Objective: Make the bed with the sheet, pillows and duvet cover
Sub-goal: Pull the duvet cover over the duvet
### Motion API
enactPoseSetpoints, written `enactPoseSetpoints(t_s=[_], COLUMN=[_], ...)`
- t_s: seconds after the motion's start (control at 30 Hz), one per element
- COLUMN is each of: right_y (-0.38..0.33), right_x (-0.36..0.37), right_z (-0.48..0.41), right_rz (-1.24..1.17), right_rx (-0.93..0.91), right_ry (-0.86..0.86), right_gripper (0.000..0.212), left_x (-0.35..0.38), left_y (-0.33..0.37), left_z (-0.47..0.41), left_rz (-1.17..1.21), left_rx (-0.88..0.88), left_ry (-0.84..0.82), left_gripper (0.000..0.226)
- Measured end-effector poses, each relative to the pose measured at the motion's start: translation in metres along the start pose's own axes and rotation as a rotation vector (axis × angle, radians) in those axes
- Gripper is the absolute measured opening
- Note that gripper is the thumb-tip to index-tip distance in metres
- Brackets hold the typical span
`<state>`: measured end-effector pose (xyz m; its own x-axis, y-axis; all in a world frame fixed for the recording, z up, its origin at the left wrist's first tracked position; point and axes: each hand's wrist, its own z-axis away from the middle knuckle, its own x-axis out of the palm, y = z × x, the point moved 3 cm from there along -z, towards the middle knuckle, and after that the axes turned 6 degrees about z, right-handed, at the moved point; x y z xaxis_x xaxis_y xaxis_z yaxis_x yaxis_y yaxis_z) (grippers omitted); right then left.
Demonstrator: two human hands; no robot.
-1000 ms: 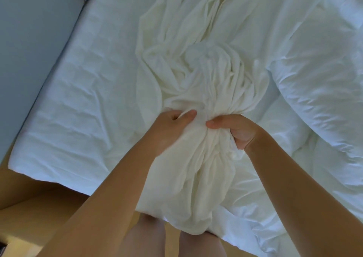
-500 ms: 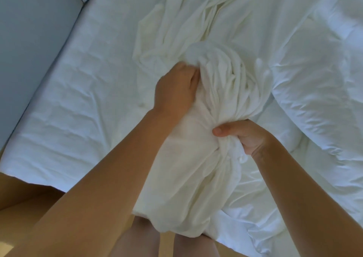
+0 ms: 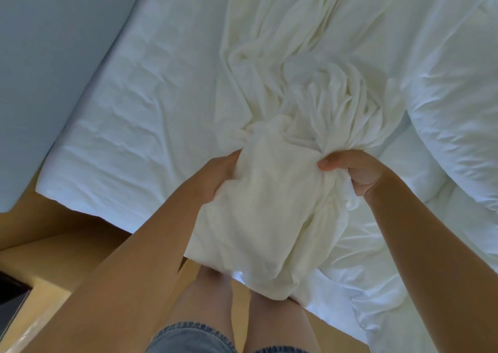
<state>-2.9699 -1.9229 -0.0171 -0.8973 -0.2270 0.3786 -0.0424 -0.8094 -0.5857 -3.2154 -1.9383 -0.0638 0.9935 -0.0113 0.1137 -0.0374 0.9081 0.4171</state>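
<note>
Your left hand (image 3: 219, 174) and right hand (image 3: 353, 173) grip a bunched cream sheet (image 3: 264, 212) at the edge of a bed (image 3: 129, 142).
At frame centre, your left hand curls round the bundle's left side, its fingers buried in the cloth. Your right hand, just right of it, clamps the gathered neck with the thumb on top. The bundle hangs past the bed's near edge in front of your legs. The rest of it trails up to the top middle. A white duvet (image 3: 458, 104) lies heaped at the right.

You have flat sheet (image 3: 140, 126) free at centre left; bunched cream fabric (image 3: 304, 88) fills the middle, puffy duvet (image 3: 455, 104) blocks right.
</note>
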Motion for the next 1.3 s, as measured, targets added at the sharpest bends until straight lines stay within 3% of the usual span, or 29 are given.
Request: enactPoseSetpoints(t_s=[0.1, 0.23, 0.33, 0.4, 0.43, 0.53, 0.57, 0.63, 0.7, 0.77, 0.87, 0.9, 0.93, 0.97, 1.03, 1.07, 1.2, 1.3], right_y=[-0.002, -0.003, -0.002, -0.003, -0.003, -0.004, -0.004, -0.004, -0.004, -0.003, -0.003, -0.004, -0.005, -0.006, -0.005, -0.004, -0.002, -0.001], right_x=[0.002, 0.004, 0.012, 0.021, 0.024, 0.032, 0.032, 0.031, 0.030, 0.029, 0.033, 0.037, 0.040, 0.042, 0.044, 0.043, 0.039, 0.039], right_z=[-0.004, -0.007, -0.011, -0.015, -0.017, -0.021, -0.022, -0.023, -0.024, -0.024, -0.028, -0.030, -0.033, -0.036, -0.038, -0.037, -0.035, -0.035], right_rz=[0.061, 0.104, 0.139, 0.165, 0.183, 0.232, 0.238, 0.254, 0.264, 0.269, 0.284, 0.292, 0.296, 0.293, 0.282, 0.282, 0.279, 0.260], right_rx=[0.050, 0.097, 0.139, 0.125, 0.118, 0.128, 0.138, 0.151, 0.150, 0.145, 0.150, 0.148, 0.140, 0.134, 0.135, 0.138, 0.115, 0.099], right_ry=[0.023, 0.043, 0.090, 0.123, 0.141, 0.181, 0.187, 0.201, 0.207, 0.207, 0.192, 0.183, 0.177, 0.174, 0.172, 0.174, 0.191, 0.184], right_gripper=[0.030, 0.034, 0.041, 0.040, 0.044, 0.037, 0.032, 0.023, 0.020, 0.024, 0.021, 0.019, 0.017, 0.017, 0.016, 0.016, 0.016, 0.017], left_x=[-0.003, -0.047, -0.101, -0.115, -0.112, -0.074, -0.059, -0.038, -0.036, -0.052, -0.101, -0.110, -0.114, -0.111, -0.090, -0.077, -0.035, -0.013], left_y=[0.008, 0.015, -0.002, -0.012, -0.015, -0.022, -0.025, -0.025, -0.021, -0.015, -0.001, 0.003, 0.004, 0.006, 0.009, 0.006, -0.015, -0.025], left_z=[0.008, 0.019, 0.029, 0.036, 0.036, 0.029, 0.029, 0.035, 0.042, 0.051, 0.072, 0.078, 0.078, 0.076, 0.070, 0.068, 0.055, 0.050], left_rz=[-0.176, -0.390, -0.220, 0.020, 0.112, 0.233, 0.259, 0.275, 0.327, 0.426, 0.300, 0.255, 0.331, 0.537, 0.959, 1.061, 1.041, 0.832], left_rx=[0.120, 0.357, 0.344, 0.328, 0.307, 0.117, 0.033, -0.057, 0.029, 0.229, 0.528, 0.567, 0.560, 0.503, 0.338, 0.268, 0.106, 0.112], left_ry=[0.031, 0.431, 0.718, 0.788, 0.752, 0.428, 0.311, 0.154, 0.065, 0.103, 0.665, 0.780, 0.783, 0.650, 0.187, 0.054, 0.081, 0.195], left_gripper=[0.029, 0.045, 0.040, 0.022, 0.010, 0.054, 0.054, 0.037, 0.019, 0.010, 0.013, 0.014, 0.017, 0.022, 0.034, 0.039, 0.030, 0.014])
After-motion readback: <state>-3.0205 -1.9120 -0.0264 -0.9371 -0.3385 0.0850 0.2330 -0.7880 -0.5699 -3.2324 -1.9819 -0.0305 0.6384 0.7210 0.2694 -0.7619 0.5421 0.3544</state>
